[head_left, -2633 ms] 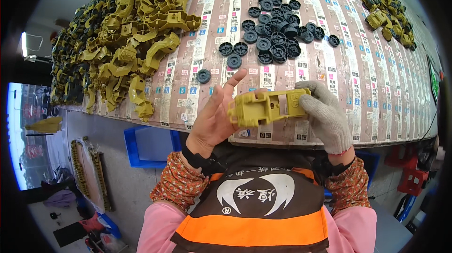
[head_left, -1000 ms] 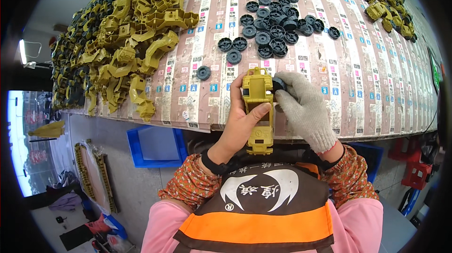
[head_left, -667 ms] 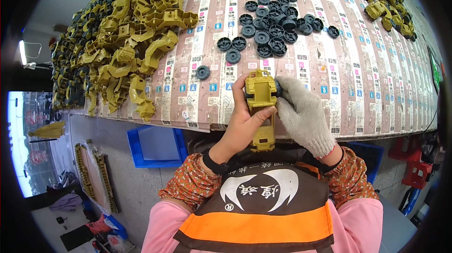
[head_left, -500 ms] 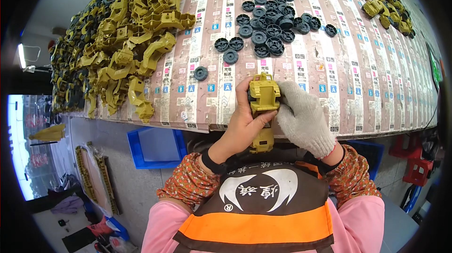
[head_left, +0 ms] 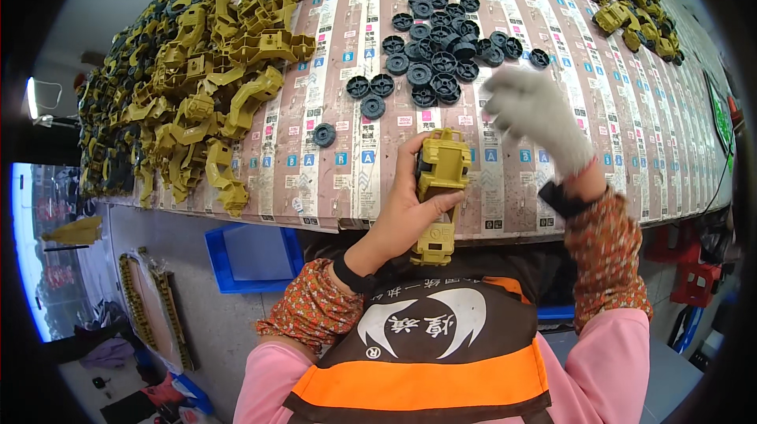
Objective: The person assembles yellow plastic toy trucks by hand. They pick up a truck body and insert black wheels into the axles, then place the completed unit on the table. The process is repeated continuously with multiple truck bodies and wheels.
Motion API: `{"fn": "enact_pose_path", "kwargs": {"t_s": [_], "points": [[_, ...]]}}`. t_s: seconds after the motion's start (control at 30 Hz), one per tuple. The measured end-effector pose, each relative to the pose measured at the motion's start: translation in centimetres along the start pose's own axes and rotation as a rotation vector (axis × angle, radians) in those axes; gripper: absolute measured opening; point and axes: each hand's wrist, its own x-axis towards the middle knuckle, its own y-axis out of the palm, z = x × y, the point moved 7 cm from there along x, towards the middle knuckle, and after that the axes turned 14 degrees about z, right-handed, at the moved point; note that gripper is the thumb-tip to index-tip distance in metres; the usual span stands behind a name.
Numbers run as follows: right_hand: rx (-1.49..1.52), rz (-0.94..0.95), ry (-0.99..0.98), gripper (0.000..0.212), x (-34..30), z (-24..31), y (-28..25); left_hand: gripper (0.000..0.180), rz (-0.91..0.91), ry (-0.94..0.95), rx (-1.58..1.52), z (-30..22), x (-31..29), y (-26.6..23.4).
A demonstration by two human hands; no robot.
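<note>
My bare left hand (head_left: 400,215) is closed round a yellow plastic toy vehicle body (head_left: 446,165) near the table's front edge. The body's lower section hangs past that edge, and a dark wheel shows beside my fingers on its left side. My right hand (head_left: 540,112), in a pale knit glove, is off the vehicle, raised over the table to its upper right. Motion smears its fingers, so whether it holds anything cannot be seen. Closest to it is a spread of black toy wheels (head_left: 443,63). One single wheel (head_left: 323,134) lies apart, left of the vehicle.
Yellow plastic vehicle parts (head_left: 193,69) are heaped along the table's left side. More yellow pieces with dark wheels (head_left: 631,10) lie at the far right. Printed paper covers the table (head_left: 331,179). A blue bin (head_left: 254,258) sits below its front edge, with red stools (head_left: 694,278) at right.
My right hand has let go of the vehicle and moved up and right, toward the wheels. My left hand keeps its hold on the vehicle.
</note>
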Motion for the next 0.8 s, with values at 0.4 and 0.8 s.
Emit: {"fn": "enact_pose_path", "kwargs": {"t_s": [0.4,0.8], "points": [[-0.729,-0.331,0.196,0.028,2.3,-4.6,-8.6,0.052,-0.304,-0.005,-0.566,0.1,-1.3,-3.8],[-0.041,0.039,-0.310,0.031,-7.5,3.0,10.6,0.044,-0.412,0.155,-0.499,-1.0,-0.7,-4.7]]}}
